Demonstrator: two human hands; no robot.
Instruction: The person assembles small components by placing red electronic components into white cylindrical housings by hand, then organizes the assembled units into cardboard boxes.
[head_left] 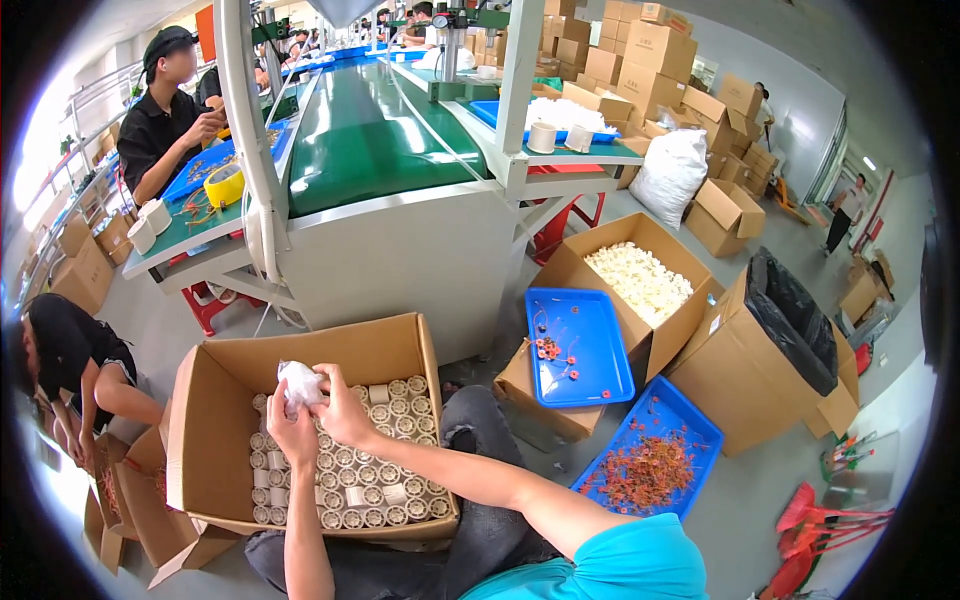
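Observation:
A crumpled wad of thin, whitish plastic [299,384] is held up over an open carton [205,440]. My left hand [291,430] grips it from below and the left, fingers curled round it. From the other side my right hand [346,408] pinches its edge. Whether anything is wrapped inside the plastic, I cannot tell. Beneath both hands, the carton holds rows of round cream-coloured plastic parts [370,470], most showing slotted ends, a few lying on their sides. My forearms hide some of them.
A blue tray [600,345] with a few red-orange pieces leans on a carton of pale pieces [572,270]. Another blue tray [706,450] holds a red-orange heap. A black-lined carton [720,370] stands right. Ahead is a green conveyor [385,140]; co-workers [165,120] are at left.

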